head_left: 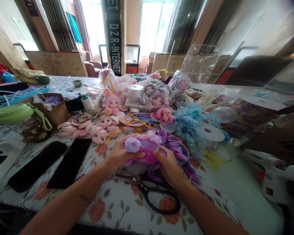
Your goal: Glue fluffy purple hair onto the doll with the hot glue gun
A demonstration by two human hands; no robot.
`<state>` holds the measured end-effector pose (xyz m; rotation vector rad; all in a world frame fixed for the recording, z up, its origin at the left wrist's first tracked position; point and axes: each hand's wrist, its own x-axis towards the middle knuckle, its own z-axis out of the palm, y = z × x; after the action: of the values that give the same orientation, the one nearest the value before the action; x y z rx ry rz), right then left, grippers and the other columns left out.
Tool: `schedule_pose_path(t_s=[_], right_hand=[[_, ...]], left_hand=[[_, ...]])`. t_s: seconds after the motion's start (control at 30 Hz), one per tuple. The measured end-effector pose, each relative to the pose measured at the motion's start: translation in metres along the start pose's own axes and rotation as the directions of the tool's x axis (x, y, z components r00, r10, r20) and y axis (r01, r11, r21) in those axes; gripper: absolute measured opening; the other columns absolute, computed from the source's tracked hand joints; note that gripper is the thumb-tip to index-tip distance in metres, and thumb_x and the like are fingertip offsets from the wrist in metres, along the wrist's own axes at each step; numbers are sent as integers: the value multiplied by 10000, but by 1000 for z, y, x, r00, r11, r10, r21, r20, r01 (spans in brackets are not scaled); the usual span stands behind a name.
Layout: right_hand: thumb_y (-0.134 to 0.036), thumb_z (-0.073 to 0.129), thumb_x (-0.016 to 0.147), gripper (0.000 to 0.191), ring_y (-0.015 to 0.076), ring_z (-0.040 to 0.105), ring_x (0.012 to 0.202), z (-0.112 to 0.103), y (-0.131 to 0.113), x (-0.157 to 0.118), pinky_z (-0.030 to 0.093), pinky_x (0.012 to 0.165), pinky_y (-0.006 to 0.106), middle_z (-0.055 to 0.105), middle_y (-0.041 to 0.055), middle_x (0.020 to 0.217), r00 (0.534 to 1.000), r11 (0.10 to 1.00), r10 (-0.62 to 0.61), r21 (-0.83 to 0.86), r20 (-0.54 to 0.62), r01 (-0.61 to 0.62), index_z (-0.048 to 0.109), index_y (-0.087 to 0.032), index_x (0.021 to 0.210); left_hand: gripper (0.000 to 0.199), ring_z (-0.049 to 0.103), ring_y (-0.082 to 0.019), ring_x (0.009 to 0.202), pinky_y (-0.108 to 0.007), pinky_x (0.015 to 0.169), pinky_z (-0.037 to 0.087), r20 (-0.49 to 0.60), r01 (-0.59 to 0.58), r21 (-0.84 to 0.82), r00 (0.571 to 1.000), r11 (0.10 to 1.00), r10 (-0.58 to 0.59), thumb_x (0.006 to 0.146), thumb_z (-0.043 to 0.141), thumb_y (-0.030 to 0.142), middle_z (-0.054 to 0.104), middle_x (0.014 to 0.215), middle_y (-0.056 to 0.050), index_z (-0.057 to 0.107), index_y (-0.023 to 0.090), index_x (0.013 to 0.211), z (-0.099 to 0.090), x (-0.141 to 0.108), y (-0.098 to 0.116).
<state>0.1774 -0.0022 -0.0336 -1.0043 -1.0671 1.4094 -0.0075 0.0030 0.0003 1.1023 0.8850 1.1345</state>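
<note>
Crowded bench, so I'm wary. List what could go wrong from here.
1. The black scissors lie right under both wrists; a downward shift of the right hand could catch them.
2. The purple fluffy piece held by the left hand trails strands that might snag the scissors.
3. The glue gun sits close on the right; an elbow could knock it.
</note>
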Motion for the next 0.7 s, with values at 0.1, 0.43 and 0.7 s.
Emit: schedule_pose_path(t_s=[0.1, 0.43, 0.7], right_hand=[[-454, 828, 661, 415, 226, 709, 773, 4, -6, -1, 570, 732, 323, 771, 46, 867, 999, 996, 45, 81, -25, -43, 736, -170, 949], [-464, 773, 665, 280, 175, 640, 611, 11, -14, 1, 529, 577, 276, 690, -17, 655, 993, 970, 43, 241, -106, -16, 659, -215, 721], [-373, 787, 640, 228, 159, 628, 659, 18, -18, -1, 536, 669, 275, 707, -36, 718, 985, 953, 14, 302, -173, 40, 656, -217, 742]], left_hand=[[447, 633, -156, 748, -264, 710, 501, -12, 33, -23, 999, 999, -34, 566, 918, 342, 726, 844, -22, 768, 156, 945, -3, 4, -4], [218, 632, -207, 1040, -355, 908, 527, -297, -491, 594, 602, 637, 741, 848, 687, 257, 672, 1096, -64, 666, 209, 1059, -9, -2, -2], [501, 504, -257, 1352, -388, 1114, 473, 627, -721, 676, 452, -154, 634, 906, 567, 105, 617, 1347, -174, 470, 87, 1397, 13, -15, -8]])
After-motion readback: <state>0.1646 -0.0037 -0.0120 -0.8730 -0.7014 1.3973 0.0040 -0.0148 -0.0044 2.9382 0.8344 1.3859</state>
